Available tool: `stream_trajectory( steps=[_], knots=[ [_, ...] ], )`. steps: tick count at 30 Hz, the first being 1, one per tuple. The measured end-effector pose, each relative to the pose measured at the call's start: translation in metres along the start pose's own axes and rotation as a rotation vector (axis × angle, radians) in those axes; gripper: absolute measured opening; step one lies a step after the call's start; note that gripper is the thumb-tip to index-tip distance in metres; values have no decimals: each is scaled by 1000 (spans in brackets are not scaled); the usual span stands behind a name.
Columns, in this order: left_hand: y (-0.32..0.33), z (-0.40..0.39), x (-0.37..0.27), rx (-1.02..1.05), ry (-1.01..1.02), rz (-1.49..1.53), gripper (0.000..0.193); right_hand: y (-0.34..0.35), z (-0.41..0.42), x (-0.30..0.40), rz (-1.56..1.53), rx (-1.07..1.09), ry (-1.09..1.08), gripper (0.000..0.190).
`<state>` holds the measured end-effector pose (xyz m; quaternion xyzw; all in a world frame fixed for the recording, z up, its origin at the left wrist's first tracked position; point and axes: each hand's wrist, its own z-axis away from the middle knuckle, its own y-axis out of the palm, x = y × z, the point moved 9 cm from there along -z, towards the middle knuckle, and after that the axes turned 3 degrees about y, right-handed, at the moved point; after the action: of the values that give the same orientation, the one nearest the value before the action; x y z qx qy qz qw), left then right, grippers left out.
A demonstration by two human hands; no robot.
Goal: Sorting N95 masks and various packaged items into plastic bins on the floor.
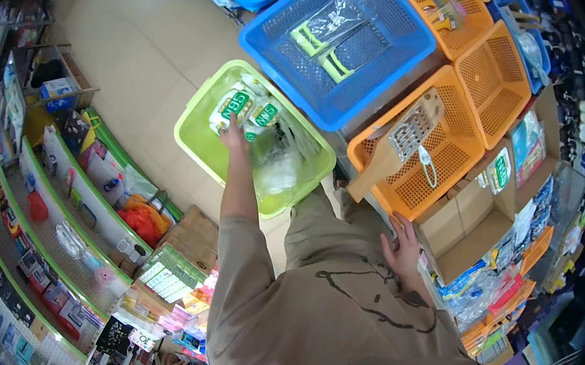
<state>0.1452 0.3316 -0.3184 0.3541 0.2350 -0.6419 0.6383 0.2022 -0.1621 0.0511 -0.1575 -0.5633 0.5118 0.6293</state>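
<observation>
My left hand (233, 134) reaches into a light green plastic bin (193, 148), its fingertips against a clear plastic packet with a green-and-white label (236, 104). Whether the fingers grip that packet, I cannot tell. A second labelled packet (265, 115) lies beside it, and a whitish bundle in clear wrap (277, 174) sits in the nearer end of the bin. My right hand (403, 248) rests with fingers apart by the near corner of an orange basket (414, 211) and an open cardboard box (474, 254), holding nothing.
A large blue basket (281, 83) holds lime-green handled tools (310, 40). Across the orange basket lie a wooden-handled metal grater (408, 131) and a white-handled peeler (426, 166). Another labelled packet (499, 171) hangs at the cardboard box. Shelves of goods (84, 255) line the aisle's left side.
</observation>
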Motion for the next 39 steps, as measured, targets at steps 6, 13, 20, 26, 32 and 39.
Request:
stream_trajectory(
  steps=[6, 13, 20, 26, 32, 39],
  knots=[
    [23, 186, -109, 355, 134, 78, 50, -32, 7, -10, -104, -103, -127, 40],
    [75, 453, -108, 734, -123, -23, 48, -73, -3, -25, -985, 4, -82, 51],
    [109, 591, -50, 1091, -144, -506, 66, -96, 24, -92, -1233, -17, 89, 65],
    [72, 563, -60, 761, -83, -528, 55, -105, 50, -274, -1418, -476, 544, 68],
    [27, 548, -36, 530, -371, -140, 41, -68, 19, -368, -1303, -554, 592, 62],
    [5, 551, -29, 471, -372, -118, 38, -40, -7, -374, -918, -321, 899, 61]
  ],
)
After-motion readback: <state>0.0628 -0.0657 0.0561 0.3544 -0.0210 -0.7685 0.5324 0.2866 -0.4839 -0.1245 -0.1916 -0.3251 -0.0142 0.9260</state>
